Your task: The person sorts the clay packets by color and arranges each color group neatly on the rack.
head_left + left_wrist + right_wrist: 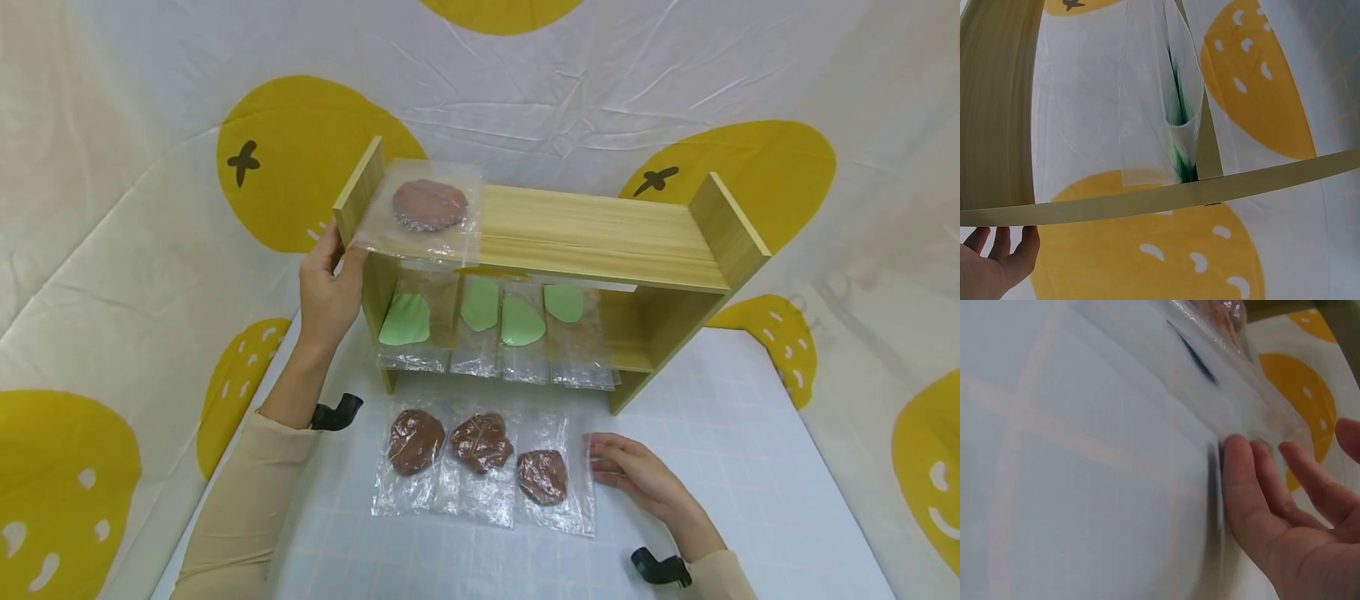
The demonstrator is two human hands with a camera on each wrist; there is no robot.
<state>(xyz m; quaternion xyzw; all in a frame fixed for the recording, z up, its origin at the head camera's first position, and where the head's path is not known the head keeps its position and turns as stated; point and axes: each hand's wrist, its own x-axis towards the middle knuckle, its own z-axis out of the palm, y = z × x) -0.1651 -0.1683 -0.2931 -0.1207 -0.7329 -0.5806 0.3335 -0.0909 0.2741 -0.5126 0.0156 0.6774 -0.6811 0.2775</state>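
A clear plastic bag with a reddish-brown flattened patty [430,205] lies at the left end of the wooden shelf's [600,233] top board. By that bag's near left corner, my left hand [330,287] touches the shelf's left side panel; the left wrist view shows its fingertips [1030,240] against the panel's outer side. Three more bagged brown pieces [480,442] lie side by side on the table before the shelf. At the right edge of the rightmost bag [576,500], my right hand [637,471] rests with loose fingers, touching the bag's edge and the tabletop.
Several bags with flat green pieces [522,321] stand in a row on the lower board [630,342], their edges hanging over its front. The shelf stands on a pale checked tablecloth [735,417]. Behind hangs a white cloth [540,100] with yellow shapes.
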